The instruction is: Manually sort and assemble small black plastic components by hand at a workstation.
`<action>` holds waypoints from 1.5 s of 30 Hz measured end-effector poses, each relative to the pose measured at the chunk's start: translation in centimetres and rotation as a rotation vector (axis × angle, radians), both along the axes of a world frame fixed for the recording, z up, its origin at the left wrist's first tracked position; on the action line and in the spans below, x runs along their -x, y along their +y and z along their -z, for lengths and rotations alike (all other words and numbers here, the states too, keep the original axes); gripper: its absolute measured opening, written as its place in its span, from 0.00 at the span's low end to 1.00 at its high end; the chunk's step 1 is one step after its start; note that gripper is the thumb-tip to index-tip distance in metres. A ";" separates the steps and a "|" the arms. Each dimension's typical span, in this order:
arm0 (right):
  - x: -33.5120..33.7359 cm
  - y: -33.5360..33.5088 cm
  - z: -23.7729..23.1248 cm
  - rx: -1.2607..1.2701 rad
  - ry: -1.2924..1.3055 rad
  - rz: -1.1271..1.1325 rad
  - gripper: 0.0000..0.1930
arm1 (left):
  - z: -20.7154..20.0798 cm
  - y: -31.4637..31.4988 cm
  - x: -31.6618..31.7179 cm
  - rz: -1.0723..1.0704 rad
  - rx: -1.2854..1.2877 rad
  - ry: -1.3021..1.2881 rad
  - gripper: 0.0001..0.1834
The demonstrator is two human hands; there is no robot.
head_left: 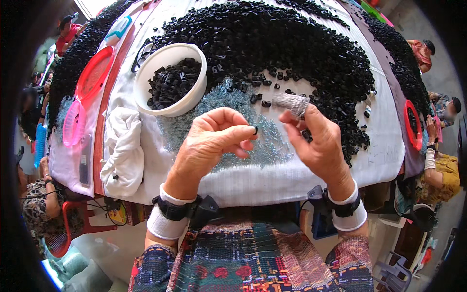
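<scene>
"What are you holding?"

"My left hand (214,137) is pinching a small black piece (256,130) between thumb and forefinger, above the tabletop (262,187), around the middle of its near edge."

"And the other one?"

"My right hand (317,141) is hovering near it, fingers bent, with a grey bundle (292,103) at the forefinger; I can't tell whether I'm gripping or wearing that."

"Is the piece awkward?"

"I'm guessing light, stiff, slightly slippery, so I'm favouring its sides, lightly."

"What's lying about?"

"A bluish heap (214,101) is lying below my hands; a white bowl (140,92) is sitting toward the left edge, and a black pile (253,39) is stretching toward the far edge."
</scene>
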State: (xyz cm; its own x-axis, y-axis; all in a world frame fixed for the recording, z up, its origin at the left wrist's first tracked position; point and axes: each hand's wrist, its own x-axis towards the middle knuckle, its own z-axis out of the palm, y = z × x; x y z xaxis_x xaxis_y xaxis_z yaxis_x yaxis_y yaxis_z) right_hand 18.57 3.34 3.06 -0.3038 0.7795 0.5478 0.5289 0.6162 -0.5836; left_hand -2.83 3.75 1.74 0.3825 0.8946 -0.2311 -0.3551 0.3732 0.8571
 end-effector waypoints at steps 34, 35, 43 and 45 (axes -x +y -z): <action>2.0 -2.3 0.5 0.243 0.418 -0.052 0.17 | 0.9 -2.3 -1.2 0.012 -0.001 -0.012 0.12; 2.0 -2.3 0.6 0.241 0.418 -0.053 0.17 | 0.7 -2.4 -1.3 0.005 -0.015 -0.010 0.12; 2.2 -2.5 1.2 0.123 0.313 0.000 0.17 | 0.8 -3.1 -1.7 -0.043 -0.074 -0.002 0.12; 2.1 -2.6 1.5 0.114 0.297 -0.004 0.17 | 1.0 -3.2 -1.8 -0.052 -0.094 0.012 0.12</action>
State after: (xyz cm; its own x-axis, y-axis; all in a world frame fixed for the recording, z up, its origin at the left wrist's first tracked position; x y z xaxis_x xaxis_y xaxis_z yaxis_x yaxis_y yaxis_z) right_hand 16.45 0.78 1.59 -0.1472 0.8403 0.5218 0.3224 0.5395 -0.7778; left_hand -1.05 0.58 0.73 0.3330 0.9310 -0.1495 -0.3614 0.2724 0.8917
